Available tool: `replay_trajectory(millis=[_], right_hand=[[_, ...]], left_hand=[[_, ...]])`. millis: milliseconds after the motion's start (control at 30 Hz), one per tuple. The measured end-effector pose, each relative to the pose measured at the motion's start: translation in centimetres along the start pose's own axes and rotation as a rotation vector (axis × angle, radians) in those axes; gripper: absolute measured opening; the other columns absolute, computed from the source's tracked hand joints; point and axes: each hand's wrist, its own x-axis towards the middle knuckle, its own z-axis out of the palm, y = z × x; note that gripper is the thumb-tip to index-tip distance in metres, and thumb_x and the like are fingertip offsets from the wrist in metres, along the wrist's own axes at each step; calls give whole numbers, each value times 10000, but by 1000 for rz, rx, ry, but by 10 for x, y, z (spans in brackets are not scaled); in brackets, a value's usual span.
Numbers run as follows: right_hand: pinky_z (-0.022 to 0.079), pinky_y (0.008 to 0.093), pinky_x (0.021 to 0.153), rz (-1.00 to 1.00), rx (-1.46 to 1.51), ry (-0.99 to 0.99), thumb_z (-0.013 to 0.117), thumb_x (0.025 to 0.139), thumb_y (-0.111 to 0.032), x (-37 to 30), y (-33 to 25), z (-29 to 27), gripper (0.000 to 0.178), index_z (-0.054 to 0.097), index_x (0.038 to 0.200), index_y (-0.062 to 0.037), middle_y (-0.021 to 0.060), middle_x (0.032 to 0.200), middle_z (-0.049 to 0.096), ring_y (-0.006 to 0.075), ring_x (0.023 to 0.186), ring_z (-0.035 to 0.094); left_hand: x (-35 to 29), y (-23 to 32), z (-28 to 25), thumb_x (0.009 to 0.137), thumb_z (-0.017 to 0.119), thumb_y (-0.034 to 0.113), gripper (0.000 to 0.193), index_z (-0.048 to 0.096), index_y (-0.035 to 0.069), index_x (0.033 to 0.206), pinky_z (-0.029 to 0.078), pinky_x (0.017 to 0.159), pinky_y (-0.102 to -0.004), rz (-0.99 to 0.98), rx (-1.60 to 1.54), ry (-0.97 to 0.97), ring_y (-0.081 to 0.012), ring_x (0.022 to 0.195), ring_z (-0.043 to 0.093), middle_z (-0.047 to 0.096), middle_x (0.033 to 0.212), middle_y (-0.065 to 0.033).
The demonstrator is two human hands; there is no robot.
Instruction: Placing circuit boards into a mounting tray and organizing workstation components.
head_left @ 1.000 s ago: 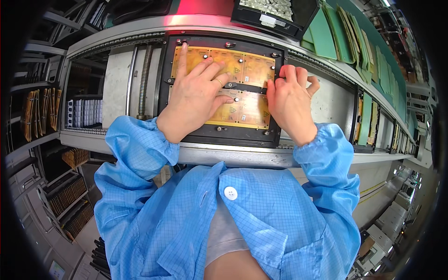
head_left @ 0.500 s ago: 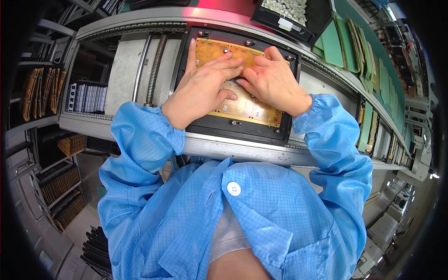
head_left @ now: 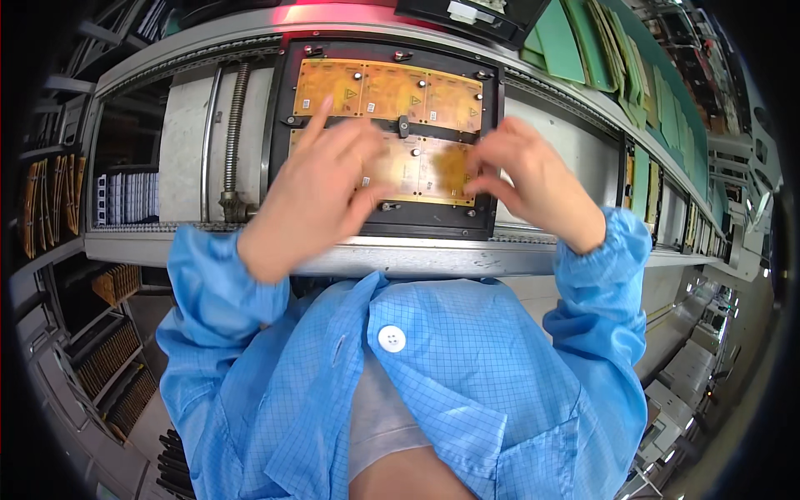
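Note:
Two yellow-amber circuit board panels lie in a black fixture frame on the conveyor: the upper panel (head_left: 393,90) shows fully, while the lower panel (head_left: 429,171) is partly covered by my hands. Between them runs a dark crossbar with a small black clip (head_left: 403,126) at its middle. Over the left part of the lower panel hovers my left hand (head_left: 312,192), blurred, its fingers apart and nothing in it. My right hand (head_left: 533,171) is at the right end of the lower panel, fingers bent with a gap to the thumb. Whether its fingertips touch the panel cannot be made out.
Metal conveyor rails (head_left: 392,260) run along the near and far sides of the black frame (head_left: 497,108). A threaded rod (head_left: 236,133) crosses the bed at left. Beyond the far rail stand a black bin (head_left: 500,23) and green boards (head_left: 575,50). Racks of boards (head_left: 50,204) stand at left.
My hands have come apart from the middle of the frame, the left toward the near left, the right to the lower panel's right end. The clip and upper panel are uncovered. The view has shifted.

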Motion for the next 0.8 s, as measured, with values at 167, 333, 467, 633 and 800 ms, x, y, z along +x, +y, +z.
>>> replay_trajectory(millis=[167,333,467,633,800], right_hand=[[455,400,857,-19,95,34,796,679,-46,-47,15,24,202,677,843,-49,49,899,627,281,908,552],[414,415,942,-191,-168,131,752,657,-59,-52,19,35,176,671,814,-66,35,953,615,233,975,563],[403,401,1012,-486,-512,21,620,729,-133,-41,16,20,122,673,826,-81,1,988,605,152,1074,538],[408,450,1026,-792,-602,-137,653,709,-143,-17,25,7,175,685,875,-98,-3,1038,632,180,1100,572],[444,428,925,-556,-74,-82,768,705,-201,7,38,-7,170,737,861,-141,-1,931,631,204,1025,590]], left_hand=[[-15,30,20,798,767,240,277,628,46,939,179,1182,-664,12,193,-47,-389,1221,560,583,1069,-142],[-15,32,30,813,759,195,212,619,48,874,223,1172,-662,66,420,-55,-371,1161,608,584,1045,-106],[-9,32,37,861,610,123,87,623,67,927,250,1143,-671,87,479,-70,-412,1097,641,497,885,-122],[-7,34,48,819,612,103,120,620,50,926,386,1037,-529,115,484,-14,-390,1024,643,508,883,-137],[-11,35,60,801,665,133,149,617,29,897,390,1033,-516,-20,390,127,-390,1026,627,534,890,-151]])
